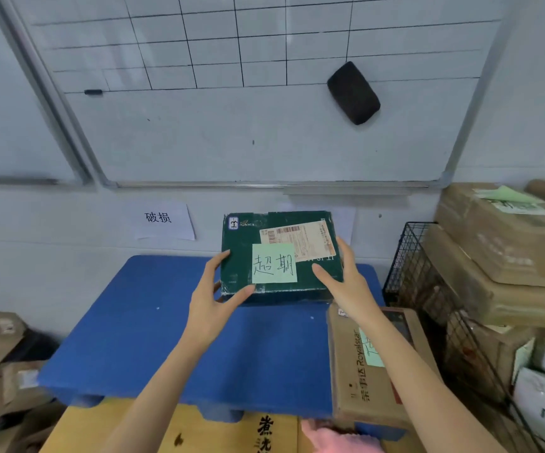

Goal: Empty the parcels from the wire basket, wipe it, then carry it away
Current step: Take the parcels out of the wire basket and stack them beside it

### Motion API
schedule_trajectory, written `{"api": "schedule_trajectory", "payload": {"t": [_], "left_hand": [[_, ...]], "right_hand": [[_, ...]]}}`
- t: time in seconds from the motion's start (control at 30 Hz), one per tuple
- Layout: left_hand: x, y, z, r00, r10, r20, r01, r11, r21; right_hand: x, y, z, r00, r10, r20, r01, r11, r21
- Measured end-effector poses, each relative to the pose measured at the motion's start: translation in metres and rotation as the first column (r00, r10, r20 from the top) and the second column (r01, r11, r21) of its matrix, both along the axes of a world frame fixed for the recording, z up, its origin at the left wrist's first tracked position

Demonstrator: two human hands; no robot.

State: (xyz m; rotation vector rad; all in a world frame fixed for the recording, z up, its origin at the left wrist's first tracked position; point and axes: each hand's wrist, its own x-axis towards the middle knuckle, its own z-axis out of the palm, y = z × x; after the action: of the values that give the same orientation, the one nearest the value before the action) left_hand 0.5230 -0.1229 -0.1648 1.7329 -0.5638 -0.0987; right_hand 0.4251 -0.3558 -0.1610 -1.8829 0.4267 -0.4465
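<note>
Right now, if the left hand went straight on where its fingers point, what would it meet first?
The dark green parcel: the left hand grips its near left corner, so nothing lies between.

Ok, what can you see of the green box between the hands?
The green box is dark cardboard, flat, rectangular, top tilted toward the camera. A pale green handwritten note and a tan shipping label are stuck on top. The left hand grips its near left corner, the right hand its right side. It is over the far end of the blue pallet; whether it rests there is unclear.
</note>
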Motion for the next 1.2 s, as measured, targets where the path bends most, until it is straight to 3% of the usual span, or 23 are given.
{"api": "schedule_trajectory", "payload": {"t": [0.3,0.47,0.63,0.8,1.2], "left_hand": [[0.028,-0.003,-0.048,0.986,0.112,-0.126,-0.107,0.993,0.048],[0.052,-0.007,-0.073,0.977,0.102,-0.185,-0.084,0.991,0.102],[0.065,-0.008,-0.098,0.964,0.089,-0.249,-0.054,0.988,0.144],[0.080,-0.010,-0.109,0.961,0.061,-0.269,-0.015,0.985,0.171],[0.098,-0.055,-0.108,0.965,0.000,-0.261,0.047,0.984,0.172]], "right_hand": [[0.051,-0.012,-0.044,0.986,0.071,-0.152,-0.075,0.997,-0.018],[0.066,-0.017,-0.057,0.972,0.061,-0.227,-0.072,0.997,-0.042],[0.067,-0.032,-0.062,0.956,-0.007,-0.293,-0.063,0.971,-0.232],[0.062,-0.051,-0.072,0.912,-0.159,-0.377,-0.093,0.817,-0.569],[0.028,-0.084,-0.076,0.849,-0.368,-0.379,0.029,0.749,-0.662]]}}
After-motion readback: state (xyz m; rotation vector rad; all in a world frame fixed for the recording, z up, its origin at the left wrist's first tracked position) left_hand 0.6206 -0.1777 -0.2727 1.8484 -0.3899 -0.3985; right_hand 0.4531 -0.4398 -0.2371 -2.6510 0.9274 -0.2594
